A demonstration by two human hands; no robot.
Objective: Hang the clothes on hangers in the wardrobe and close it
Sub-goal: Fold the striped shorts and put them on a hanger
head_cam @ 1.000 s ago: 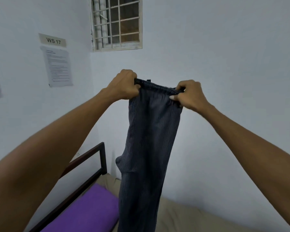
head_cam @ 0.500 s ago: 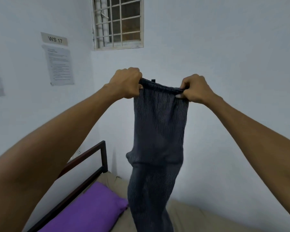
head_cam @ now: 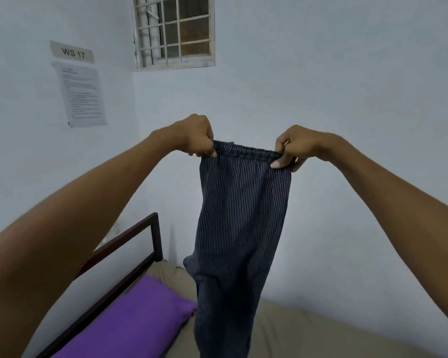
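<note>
Spread a little wider than half a second ago, and lowered slightly, so the waistband now stretches flatter between both fists. Left hand (head_cam: 195,136) curled tight on the left end of the waistband, thumb tip pressing the cloth from the front. Right hand (head_cam: 294,147) likewise pinching the right end, thumb flat on the front, remaining fingers folded behind the fabric.

Trousers (head_cam: 239,228) held up at arm's length in front of the pale wall: dark navy with fine white pinstripes, gathered elastic waist, a small dark tab poking up near the left corner. Hanging straight and narrow, apparently folded leg over leg, with one fold of cloth bulging out on the left side lower down.

Below, a bed (head_cam: 321,332) with a beige sheet, a purple pillow (head_cam: 130,324) and a dark metal headboard (head_cam: 140,244). On the left wall, a sign reading WS 17 (head_cam: 72,52) above a printed sheet (head_cam: 82,98), text too small to read. Barred window (head_cam: 175,31) high up, top cut off by the frame.

Trouser hems out of view below the bottom edge. No wardrobe or hanger within sight from this angle.
</note>
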